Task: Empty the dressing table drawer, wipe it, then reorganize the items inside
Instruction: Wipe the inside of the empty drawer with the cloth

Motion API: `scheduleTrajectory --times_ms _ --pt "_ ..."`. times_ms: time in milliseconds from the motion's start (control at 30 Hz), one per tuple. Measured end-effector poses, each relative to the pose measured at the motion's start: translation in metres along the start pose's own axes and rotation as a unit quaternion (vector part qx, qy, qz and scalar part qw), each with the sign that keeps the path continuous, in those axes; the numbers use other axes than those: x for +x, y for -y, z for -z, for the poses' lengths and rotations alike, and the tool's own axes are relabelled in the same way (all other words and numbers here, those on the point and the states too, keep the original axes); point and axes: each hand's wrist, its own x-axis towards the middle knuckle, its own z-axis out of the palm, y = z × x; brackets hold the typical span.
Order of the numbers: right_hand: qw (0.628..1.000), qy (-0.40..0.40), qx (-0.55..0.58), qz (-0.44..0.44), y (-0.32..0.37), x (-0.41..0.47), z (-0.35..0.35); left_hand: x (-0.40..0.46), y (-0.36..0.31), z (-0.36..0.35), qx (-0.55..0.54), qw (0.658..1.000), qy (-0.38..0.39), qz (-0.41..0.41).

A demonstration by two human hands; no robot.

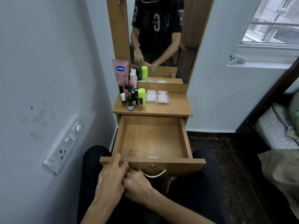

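Note:
The wooden drawer (184, 138) of the dressing table is pulled fully out over my lap, and its inside is bare. On the tabletop (178, 107) stand a pink Vaseline tube (120, 71), a pink bottle (133, 80), a green-capped bottle (141, 96), several small nail polish bottles (129, 101) and a clear flat box (157, 97). My left hand (111, 175) lies against the left of the drawer front, fingers at its top edge. My right hand (137, 185) is curled just beneath it, by the left end of the metal handle (152, 174). Whatever the hands hold is hidden.
A tall mirror (161, 38) rises behind the tabletop. The left wall carries a switchboard (64, 143) close to my knee. A bed with striped bedding (275, 126) stands at the right, and a white controller (236, 59) lies on the window sill. The floor is dark tile.

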Motion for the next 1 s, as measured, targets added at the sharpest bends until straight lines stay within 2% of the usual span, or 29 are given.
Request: scheduleTrajectory --times_ms 133,267,367,467,533,600,733,833,900,1000 --pt "0.996 -0.004 -0.085 0.0 -0.003 -0.003 -0.001 -0.001 -0.001 -0.009 -0.01 1.0 0.007 -0.01" --pt "0.996 0.01 -0.037 -0.083 -0.008 -0.025 0.018 0.001 -0.017 -0.009 -0.066 0.996 0.021 -0.053" --pt "0.989 -0.094 0.039 -0.103 -0.009 -0.045 0.054 0.01 -0.038 0.008 -0.184 0.976 -0.031 -0.116" --pt "0.965 -0.209 0.118 -0.104 -0.017 -0.048 0.102 0.032 -0.061 0.031 -0.239 0.955 -0.103 -0.145" --pt "0.945 -0.258 0.144 -0.142 -0.029 -0.044 0.134 0.055 -0.072 0.047 -0.28 0.944 -0.106 -0.143" --pt "0.921 -0.296 0.171 -0.188 -0.045 -0.04 0.162 0.08 -0.077 0.058 -0.321 0.935 -0.074 -0.133" --pt "0.875 -0.314 0.276 -0.242 -0.078 -0.029 0.196 0.129 -0.077 0.068 -0.388 0.914 -0.015 -0.117" --pt "0.858 -0.325 0.292 -0.27 -0.107 -0.016 0.212 0.165 -0.083 0.071 -0.407 0.907 0.003 -0.105" --pt "0.845 -0.326 0.298 -0.301 -0.124 -0.01 0.218 0.185 -0.088 0.071 -0.426 0.9 0.003 -0.094" --pt "0.826 -0.329 0.33 -0.319 -0.145 -0.002 0.226 0.212 -0.099 0.067 -0.412 0.907 -0.026 -0.081"
